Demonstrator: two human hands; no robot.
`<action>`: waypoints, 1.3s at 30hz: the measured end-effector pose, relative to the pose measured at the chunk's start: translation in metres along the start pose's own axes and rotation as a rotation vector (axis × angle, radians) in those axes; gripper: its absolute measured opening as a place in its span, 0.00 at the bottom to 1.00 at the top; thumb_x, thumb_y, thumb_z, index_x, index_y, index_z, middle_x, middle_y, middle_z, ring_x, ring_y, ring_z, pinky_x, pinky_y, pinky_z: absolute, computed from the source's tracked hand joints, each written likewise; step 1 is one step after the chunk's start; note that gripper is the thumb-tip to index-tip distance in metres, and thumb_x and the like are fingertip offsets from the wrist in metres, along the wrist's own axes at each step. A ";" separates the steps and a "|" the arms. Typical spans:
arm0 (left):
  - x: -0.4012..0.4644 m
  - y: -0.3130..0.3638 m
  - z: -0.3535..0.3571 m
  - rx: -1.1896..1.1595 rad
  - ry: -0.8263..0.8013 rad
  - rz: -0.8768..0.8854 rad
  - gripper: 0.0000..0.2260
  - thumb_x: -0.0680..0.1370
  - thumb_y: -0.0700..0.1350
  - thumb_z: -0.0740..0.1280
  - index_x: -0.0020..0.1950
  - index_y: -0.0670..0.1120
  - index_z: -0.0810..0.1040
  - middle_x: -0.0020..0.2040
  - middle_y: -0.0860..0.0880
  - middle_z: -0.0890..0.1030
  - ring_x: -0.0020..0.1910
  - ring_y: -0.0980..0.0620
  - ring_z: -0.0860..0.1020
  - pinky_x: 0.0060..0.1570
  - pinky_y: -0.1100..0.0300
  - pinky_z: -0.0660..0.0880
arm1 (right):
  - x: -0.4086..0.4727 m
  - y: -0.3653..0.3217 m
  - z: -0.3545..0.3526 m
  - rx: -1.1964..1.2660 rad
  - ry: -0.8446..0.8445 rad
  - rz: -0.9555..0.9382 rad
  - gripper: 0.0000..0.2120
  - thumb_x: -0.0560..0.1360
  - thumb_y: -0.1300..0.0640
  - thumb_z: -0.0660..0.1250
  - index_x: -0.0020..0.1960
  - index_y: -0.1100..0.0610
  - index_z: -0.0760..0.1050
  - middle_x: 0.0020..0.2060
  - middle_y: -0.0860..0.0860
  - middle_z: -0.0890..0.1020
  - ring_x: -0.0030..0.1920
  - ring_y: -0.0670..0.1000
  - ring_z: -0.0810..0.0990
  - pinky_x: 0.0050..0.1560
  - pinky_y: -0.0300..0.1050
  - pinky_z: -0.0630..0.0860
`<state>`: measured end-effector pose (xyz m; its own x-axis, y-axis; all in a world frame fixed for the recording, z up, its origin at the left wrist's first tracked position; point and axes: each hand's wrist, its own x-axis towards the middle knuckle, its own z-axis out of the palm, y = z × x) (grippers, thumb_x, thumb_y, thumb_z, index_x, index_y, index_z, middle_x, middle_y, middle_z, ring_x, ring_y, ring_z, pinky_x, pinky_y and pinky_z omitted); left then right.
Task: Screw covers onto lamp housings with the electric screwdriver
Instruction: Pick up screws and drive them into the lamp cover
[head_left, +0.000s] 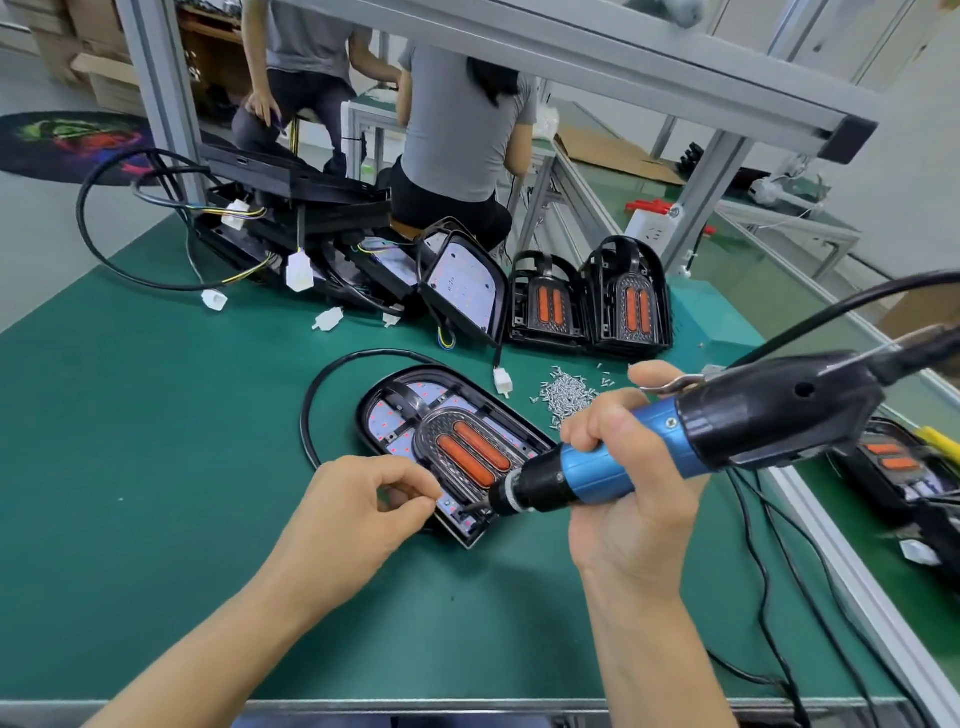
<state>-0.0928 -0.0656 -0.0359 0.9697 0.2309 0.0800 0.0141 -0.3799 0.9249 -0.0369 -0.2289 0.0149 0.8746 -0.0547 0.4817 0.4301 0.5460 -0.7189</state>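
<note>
Green matting covers the tabletop, and right at centre frame lies the black oblong lamp housing with two orange lens bars, flat on the mat, its long axis running from the upper left down to the lower right, rounded end pointing up-left. A black cable loops around its left side.

Coming in from the right is the blue-and-black electric screwdriver, lying nearly level, long axis running right to left, its bit tip down at the housing's near, lower-right corner. The right hand wraps the blue barrel, fingers curled firmly round it, thumb on top.

The left hand sits at the housing's lower-left edge, fingers bunched, thumb and forefinger pressed together just beside the bit; whether a screw sits between them is too small to tell.

Just above the right hand, a scatter of small silver screws lies loose on the mat. Further back, two upright black covers with orange bars stand side by side, and a heap of black housings with white connectors fills the upper left. Two people in grey shirts sit beyond the tabletop.
</note>
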 end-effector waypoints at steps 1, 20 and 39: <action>0.000 0.000 0.001 0.009 0.002 0.013 0.11 0.73 0.39 0.71 0.36 0.54 0.82 0.29 0.53 0.78 0.22 0.58 0.66 0.24 0.72 0.63 | -0.001 0.001 0.000 -0.010 -0.006 0.001 0.12 0.64 0.61 0.67 0.46 0.51 0.74 0.29 0.50 0.73 0.28 0.50 0.72 0.36 0.42 0.73; 0.005 -0.001 0.002 0.029 0.011 0.081 0.10 0.77 0.43 0.67 0.44 0.59 0.79 0.40 0.53 0.82 0.40 0.48 0.78 0.45 0.57 0.74 | 0.002 -0.016 -0.010 -0.057 0.127 -0.038 0.20 0.65 0.61 0.68 0.57 0.54 0.73 0.30 0.48 0.74 0.30 0.49 0.73 0.40 0.41 0.74; 0.106 0.050 0.070 0.723 -0.012 0.256 0.10 0.82 0.49 0.54 0.45 0.48 0.70 0.39 0.50 0.75 0.42 0.47 0.73 0.38 0.53 0.65 | 0.097 -0.011 -0.149 -1.421 0.066 0.649 0.47 0.72 0.42 0.72 0.79 0.52 0.47 0.61 0.55 0.77 0.51 0.59 0.82 0.48 0.47 0.76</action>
<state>0.0274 -0.1231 -0.0078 0.9668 0.0484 0.2510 -0.0592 -0.9128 0.4042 0.0760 -0.3646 -0.0051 0.9789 -0.1876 -0.0817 -0.1931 -0.7156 -0.6713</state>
